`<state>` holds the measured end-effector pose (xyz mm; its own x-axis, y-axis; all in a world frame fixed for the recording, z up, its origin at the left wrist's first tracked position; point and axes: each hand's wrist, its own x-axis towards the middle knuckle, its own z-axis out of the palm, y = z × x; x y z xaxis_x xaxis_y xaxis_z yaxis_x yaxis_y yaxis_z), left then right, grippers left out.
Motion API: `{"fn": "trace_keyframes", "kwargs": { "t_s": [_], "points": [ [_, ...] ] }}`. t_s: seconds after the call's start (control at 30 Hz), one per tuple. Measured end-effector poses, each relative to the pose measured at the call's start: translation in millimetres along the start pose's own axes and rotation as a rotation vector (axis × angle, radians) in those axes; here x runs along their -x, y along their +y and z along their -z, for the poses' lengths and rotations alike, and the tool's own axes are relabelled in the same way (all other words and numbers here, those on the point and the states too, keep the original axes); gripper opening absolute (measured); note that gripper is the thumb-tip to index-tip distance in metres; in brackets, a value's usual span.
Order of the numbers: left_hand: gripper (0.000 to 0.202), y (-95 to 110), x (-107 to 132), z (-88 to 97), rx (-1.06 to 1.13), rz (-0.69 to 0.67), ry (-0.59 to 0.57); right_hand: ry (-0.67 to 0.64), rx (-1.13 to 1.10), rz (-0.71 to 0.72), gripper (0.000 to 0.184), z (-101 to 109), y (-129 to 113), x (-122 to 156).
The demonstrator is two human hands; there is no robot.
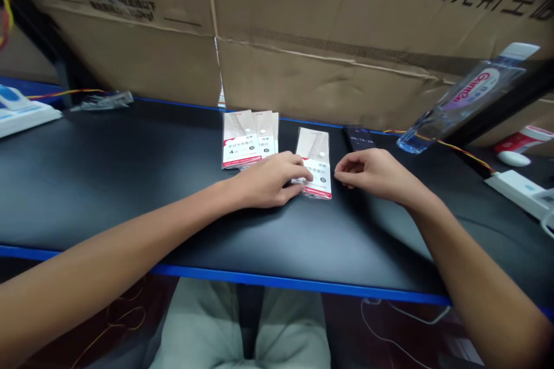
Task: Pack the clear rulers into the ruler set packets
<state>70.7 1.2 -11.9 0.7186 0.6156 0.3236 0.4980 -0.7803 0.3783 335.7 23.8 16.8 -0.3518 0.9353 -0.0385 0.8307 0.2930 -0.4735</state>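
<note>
- Here's the left hand point(277, 179), reaching in low across the black desk point(130, 184), fingertips on a ruler packet point(319, 155)! Thumb and forefinger are parted: loose contact, no clench in sight.
- That packet lies flat in front of the person, printed side up, upper end towards the cardboard box point(281, 23); the fingers over its left part look placed to steady it against sliding.
- Over to the right hand point(374, 173), just beside the packet's right edge and apart from it! Fingers curl inward, nothing visible in them; whether thumb and forefinger meet, I cannot tell. The 2 hands flank the packet, a position that would suit fine control from both sides.
- Just left, a fanned stack of packets point(241, 141), at least 3 by the edges showing! They overlap, presumably to save room and stay together, clear of the lone packet. The left hand hides the stack's lower right; touching or not, I cannot tell.
- Behind the right hand, a phone point(360, 139) lies face up, digits lit, partly covered; that angle probably keeps the display readable from the seat.
- Farther right, the bottle point(470, 98) and a white power strip point(521, 190) sit well apart from the packets, which leaves both forearms room.
</note>
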Motion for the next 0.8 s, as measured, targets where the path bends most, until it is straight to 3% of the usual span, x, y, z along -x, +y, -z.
{"fn": "trace_keyframes", "kwargs": {
  "t_s": [0.23,0.43,0.57,0.8],
  "points": [
    [0.019,8,-6,-4.4,-0.047,-0.021,-0.005,0.029,-0.027,0.018,0.021,1,5,-1],
    [0.024,15,-7,-6.8,-0.239,-0.013,-0.088,0.033,-0.053,-0.002,0.016,-2,1,0],
    [0.019,20,-6,-12.0,-0.03,-0.015,-0.003,0.067,-0.144,-0.015,0.018,-3,5,-1],
    [0.018,33,-3,-16.2,0.112,-0.035,0.04,-0.205,-0.377,0.141,0.021,9,-8,13]
  ]
}}
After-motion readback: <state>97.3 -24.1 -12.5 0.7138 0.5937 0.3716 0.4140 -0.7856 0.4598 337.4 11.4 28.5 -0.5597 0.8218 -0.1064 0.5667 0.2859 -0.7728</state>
